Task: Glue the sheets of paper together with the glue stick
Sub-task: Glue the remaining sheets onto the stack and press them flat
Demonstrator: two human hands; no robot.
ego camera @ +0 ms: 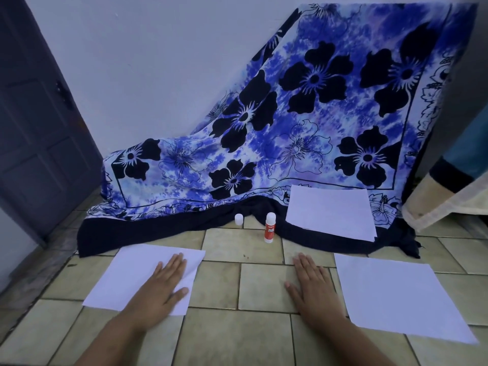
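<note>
1. Beyond both hands, on the tiled floor (237, 262), the glue stick (270, 227) stands upright, uncapped; its cap (238, 219) sits just to its left.
2. Left hand (161, 282): flat, fingers spread, pressing the left sheet (126, 276); grasps nothing.
3. Right hand (309, 281): flat on bare tile, empty, apparently nearer the stick, so better placed to reach forward.
4. Right sheet (396, 294) and far sheet (330, 212) lie apart.

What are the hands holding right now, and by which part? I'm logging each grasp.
Nothing is held. The left hand lies flat on the left sheet of paper; the right hand lies flat on the floor. The glue stick stands untouched.
</note>
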